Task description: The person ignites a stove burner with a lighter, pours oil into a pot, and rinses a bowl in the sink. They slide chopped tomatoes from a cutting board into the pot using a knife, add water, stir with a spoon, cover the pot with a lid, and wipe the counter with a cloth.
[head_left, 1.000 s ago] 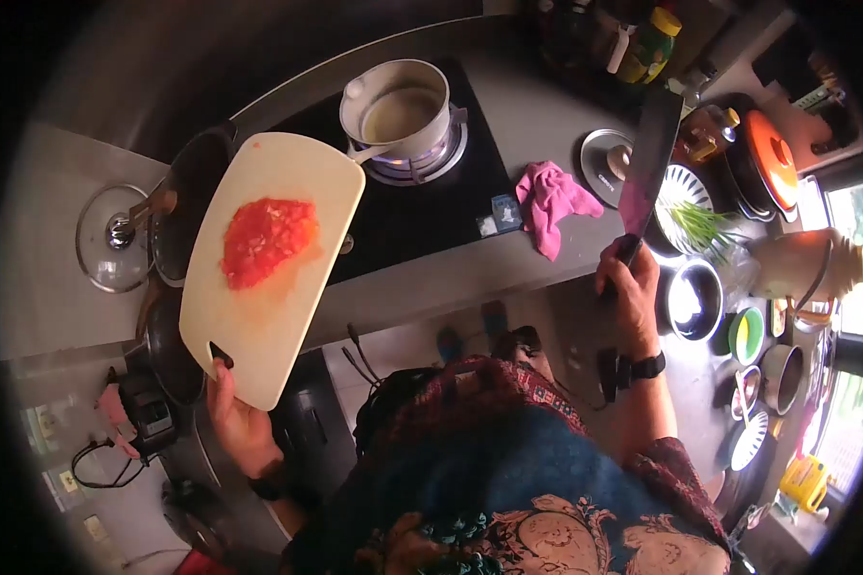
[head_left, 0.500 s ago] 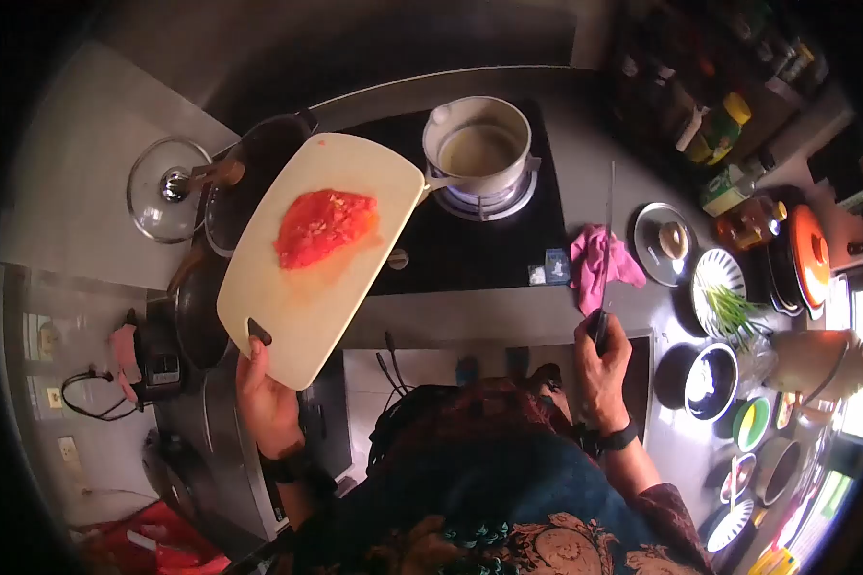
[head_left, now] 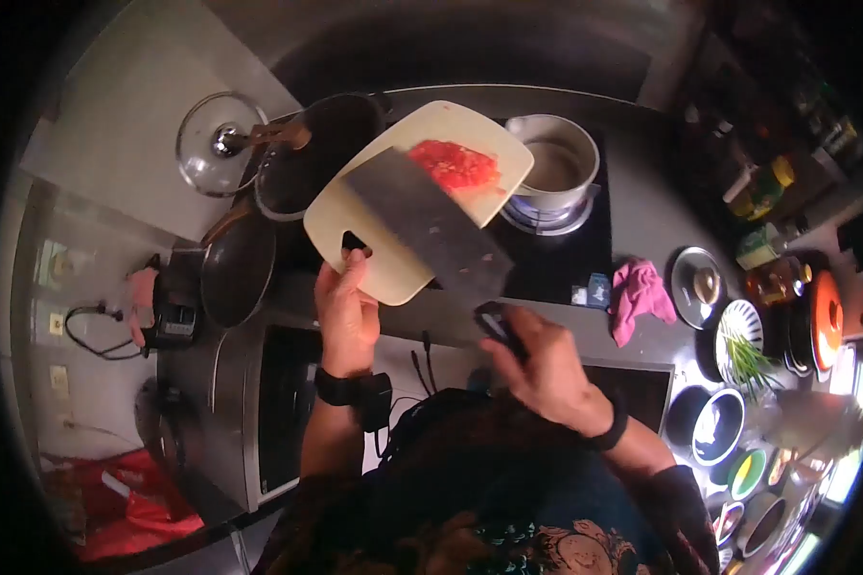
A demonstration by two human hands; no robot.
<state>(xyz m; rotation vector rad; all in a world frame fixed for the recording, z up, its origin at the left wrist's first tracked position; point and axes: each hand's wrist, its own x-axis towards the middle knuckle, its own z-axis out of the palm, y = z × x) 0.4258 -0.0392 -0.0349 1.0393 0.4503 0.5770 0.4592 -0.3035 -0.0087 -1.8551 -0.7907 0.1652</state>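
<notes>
My left hand (head_left: 350, 311) grips a cream cutting board (head_left: 355, 206) by its handle end, thumb at the dark slot. Chopped red tomato (head_left: 455, 165) lies in a heap toward the board's far end. In my right hand (head_left: 547, 369) is the black handle of a cleaver (head_left: 431, 225), its wide dark blade lying across the view of the board beside the tomato. The board's far corner overlaps the rim of a pale saucepan (head_left: 553, 158), which sits over a blue flame on the black gas stove (head_left: 561, 268). Some liquid shows inside the pan.
Left of the board stand a dark pot (head_left: 302, 168), a dark frying pan (head_left: 238, 273) and a glass lid (head_left: 222, 144). To the right lie a pink cloth (head_left: 640, 299), another lid (head_left: 697, 287), spring onions (head_left: 746, 359) on a striped plate and several bowls.
The board has moved right, its far end now at the saucepan. My right hand has swung left, bringing the cleaver from beside the cloth to over the board.
</notes>
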